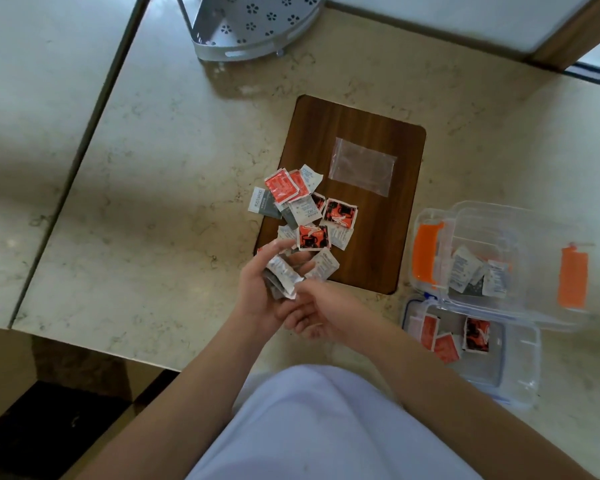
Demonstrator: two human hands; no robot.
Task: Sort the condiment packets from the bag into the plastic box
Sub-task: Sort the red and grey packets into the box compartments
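A loose pile of condiment packets (303, 206), red, white and grey, lies across the left edge of a dark wooden board (368, 237). The clear zip bag (362, 166) lies flat on the board beyond the pile, and I see nothing inside it. My left hand (257, 296) holds a small stack of white and grey packets (283, 277) just below the pile. My right hand (317, 313) sits right beside it, with its fingers touching the stack's lower edge. Right of the board, a clear plastic box (520, 230) with orange clips holds white packets (478, 271).
A second clear plastic tray (520, 372) in front of the box holds red packets (445, 339). A grey perforated corner rack (253, 26) stands at the back of the marble counter. The counter's edge drops off at the lower left. A wood-framed ledge runs along the upper right.
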